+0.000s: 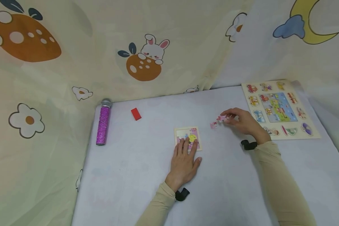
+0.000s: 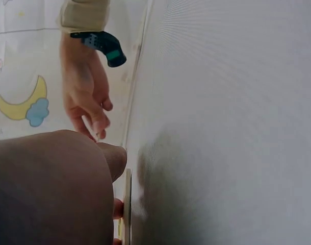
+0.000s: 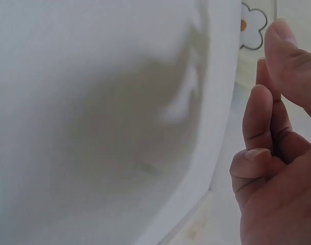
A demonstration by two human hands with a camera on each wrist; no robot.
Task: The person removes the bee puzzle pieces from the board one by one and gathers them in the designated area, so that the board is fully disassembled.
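My left hand (image 1: 183, 168) lies flat, its spread fingers resting on a small wooden puzzle board (image 1: 200, 145) with a pink and yellow picture. In the left wrist view the edge of the board (image 2: 127, 206) shows under the fingertips. My right hand (image 1: 243, 122) pinches a small pink puzzle piece (image 1: 222, 118) at thumb and forefinger, to the right of the board. Beside it another pink piece (image 1: 213, 125) lies on the table. In the right wrist view the thumb (image 3: 293, 61) hides the forefinger and the piece, with the other fingers loosely bent.
A larger picture puzzle board (image 1: 308, 125) lies at the right, partly behind the right hand. At the left is a purple glittery microphone (image 1: 103, 125), with a red block (image 1: 136, 114) to its right. Patterned cloth (image 1: 107, 56) hangs behind the white table (image 1: 130, 175).
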